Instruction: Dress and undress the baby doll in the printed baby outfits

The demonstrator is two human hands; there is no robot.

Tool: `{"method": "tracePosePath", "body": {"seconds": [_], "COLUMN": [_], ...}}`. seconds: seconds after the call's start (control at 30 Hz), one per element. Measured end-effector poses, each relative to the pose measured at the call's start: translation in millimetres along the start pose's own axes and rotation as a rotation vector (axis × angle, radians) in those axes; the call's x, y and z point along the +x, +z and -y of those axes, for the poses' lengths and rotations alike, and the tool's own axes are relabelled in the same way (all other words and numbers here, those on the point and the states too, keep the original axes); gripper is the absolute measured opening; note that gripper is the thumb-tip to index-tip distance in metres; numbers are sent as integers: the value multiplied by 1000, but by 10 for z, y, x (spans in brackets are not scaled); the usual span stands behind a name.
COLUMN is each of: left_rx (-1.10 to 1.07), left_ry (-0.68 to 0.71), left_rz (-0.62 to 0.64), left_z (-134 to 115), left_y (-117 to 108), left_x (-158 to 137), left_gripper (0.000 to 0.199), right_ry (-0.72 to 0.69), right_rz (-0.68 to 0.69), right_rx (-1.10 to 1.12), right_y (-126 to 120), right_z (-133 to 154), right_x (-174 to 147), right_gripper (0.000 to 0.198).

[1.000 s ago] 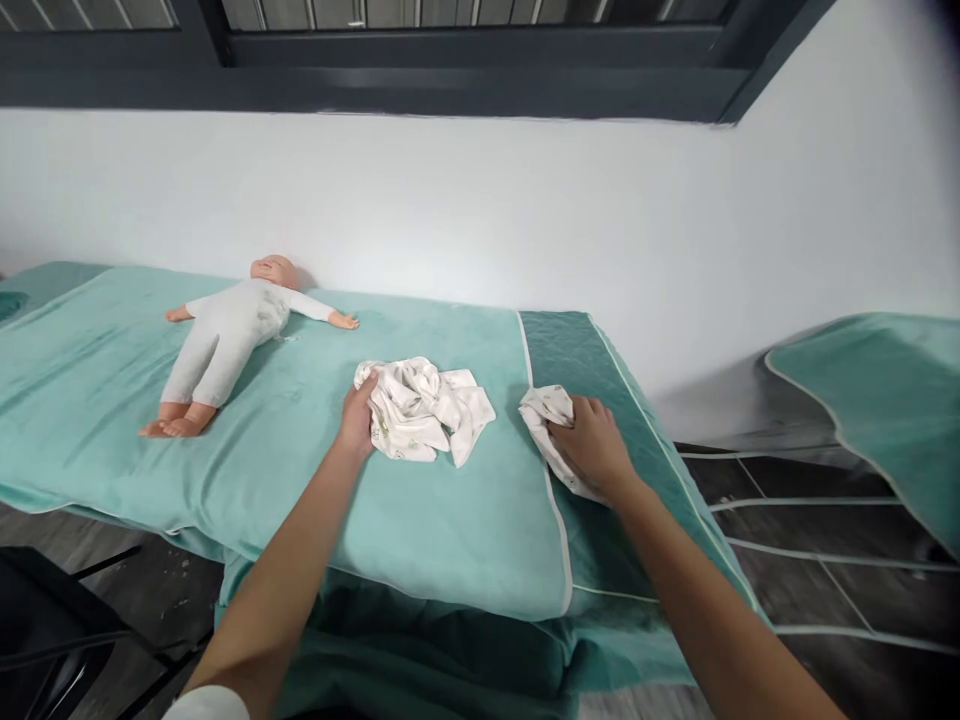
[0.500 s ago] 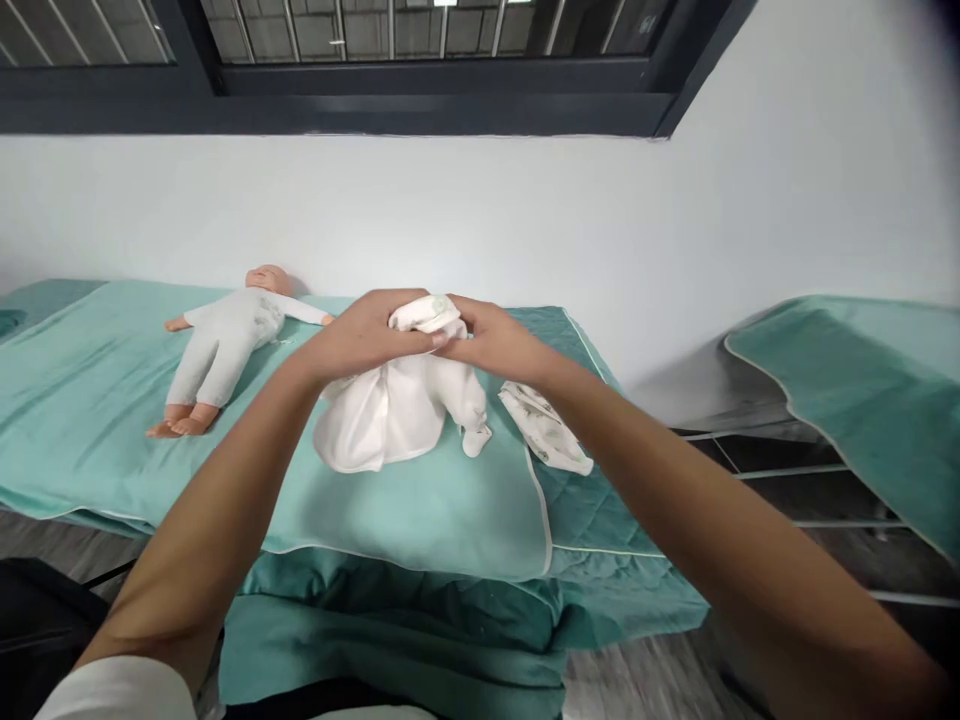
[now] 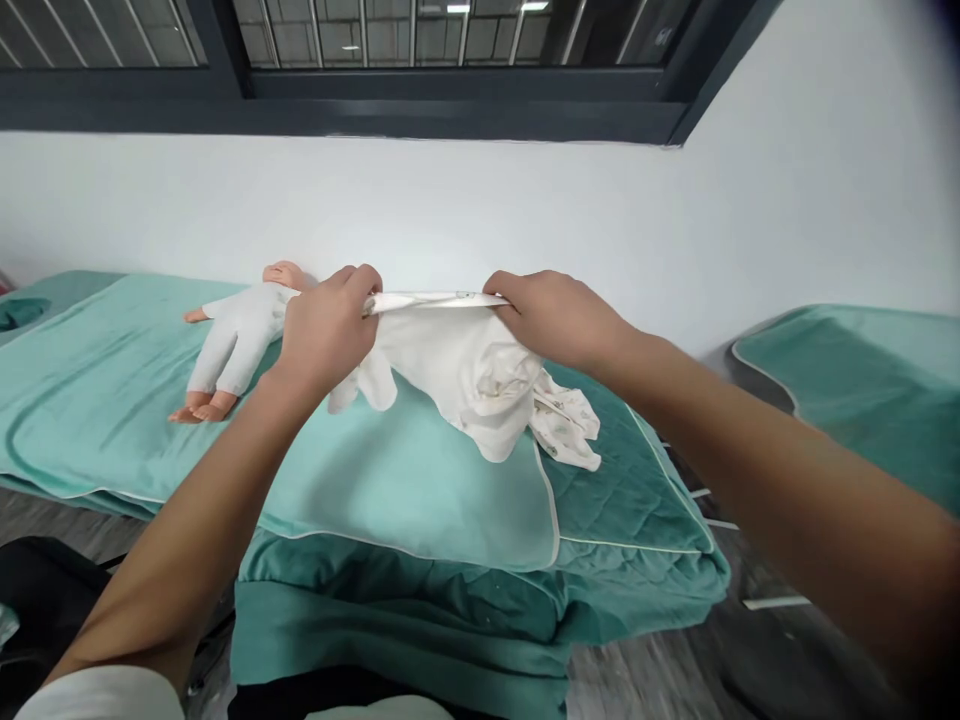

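A white baby garment (image 3: 435,350) with a faint print along its upper edge hangs between my hands, over the bed. My left hand (image 3: 330,325) is closed on one end of that edge, and my right hand (image 3: 551,315) grips the other end. The edge is pulled straight between them. Lower parts of the cloth dangle in folds, some close to or touching the mat. A second printed white cloth piece (image 3: 566,425) lies crumpled on the bed, just right of the hanging garment. What each fingertip pinches is partly hidden.
A baby doll (image 3: 240,325) in white lies on its back at the left, one side hidden behind my left hand. Under it, a light green mat (image 3: 442,510) covers a darker quilted bed (image 3: 630,500). Behind are a wall and barred window; another green-covered bed (image 3: 885,370) stands right.
My hands have moved apart from their bunched hold and stretched the garment's edge between them. The gathered cloth has opened out and hangs lower toward the right. The view has shifted slightly.
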State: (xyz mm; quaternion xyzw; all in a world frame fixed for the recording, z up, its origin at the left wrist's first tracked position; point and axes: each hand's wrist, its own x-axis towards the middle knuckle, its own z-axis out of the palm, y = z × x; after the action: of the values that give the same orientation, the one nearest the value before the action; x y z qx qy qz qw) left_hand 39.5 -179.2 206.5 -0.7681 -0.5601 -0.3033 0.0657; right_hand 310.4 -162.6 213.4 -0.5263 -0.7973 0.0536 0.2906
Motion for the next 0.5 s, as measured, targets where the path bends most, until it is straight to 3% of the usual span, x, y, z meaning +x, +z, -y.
{"method": "tracePosePath", "body": {"seconds": [0.13, 0.3, 0.5], "left_rx": [-183, -366, -343], "left_ry": [-60, -156, -319], "left_rz": [-17, 57, 371], "left_z": [167, 299, 532], "left_y": [22, -59, -236], "left_x": [-24, -112, -98], "left_gripper": [18, 17, 35], "right_ry": [84, 225, 231], "right_rz": [-1, 33, 106], "right_rx": [-116, -73, -121], "right_y": [-19, -86, -218], "right_z": [-211, -345, -271], "right_x": [-134, -231, -102], "right_gripper": [12, 19, 30]}}
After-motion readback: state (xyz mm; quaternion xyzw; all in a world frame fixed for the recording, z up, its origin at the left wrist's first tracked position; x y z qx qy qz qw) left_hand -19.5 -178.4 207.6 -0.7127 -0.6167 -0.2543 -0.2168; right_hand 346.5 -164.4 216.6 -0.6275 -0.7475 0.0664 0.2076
